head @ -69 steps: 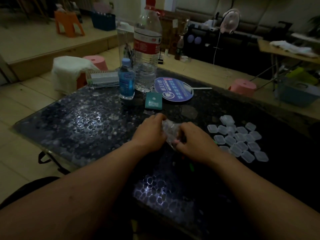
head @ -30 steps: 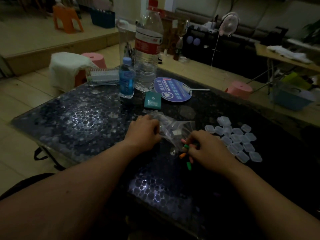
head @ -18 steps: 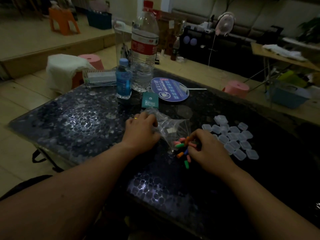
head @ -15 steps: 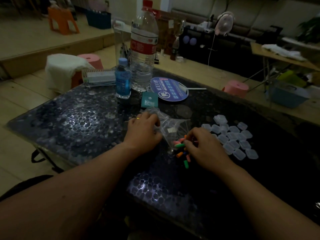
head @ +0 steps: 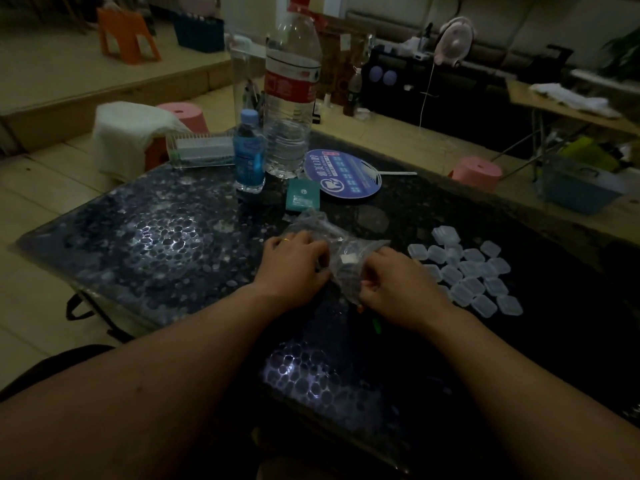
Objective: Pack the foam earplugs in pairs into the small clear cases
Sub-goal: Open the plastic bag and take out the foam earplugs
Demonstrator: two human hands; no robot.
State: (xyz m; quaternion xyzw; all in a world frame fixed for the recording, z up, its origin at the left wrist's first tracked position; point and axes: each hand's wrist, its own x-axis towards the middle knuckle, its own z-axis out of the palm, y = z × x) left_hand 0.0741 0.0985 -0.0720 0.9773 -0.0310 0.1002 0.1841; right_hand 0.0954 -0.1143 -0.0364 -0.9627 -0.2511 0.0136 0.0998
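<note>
As the left hand (head: pixel 294 265) curls its fingers over one side of a clear plastic bag (head: pixel 346 251) on a dark, pebble-patterned table (head: pixel 156 244), the right hand (head: pixel 401 289) pinches the bag's near edge. A green foam earplug (head: pixel 375 325) and an orange earplug (head: pixel 360 309) lie on the table just beneath the right hand (whether the hand hides more cannot be told in the dim light). A cluster of small clear cases (head: pixel 467 275) sits just to the right of that hand. Beyond the bag are a teal box (head: pixel 303 199), a round blue hand fan (head: pixel 341 174), a small blue bottle (head: pixel 248 157) and a large water bottle (head: pixel 292 88).
</note>
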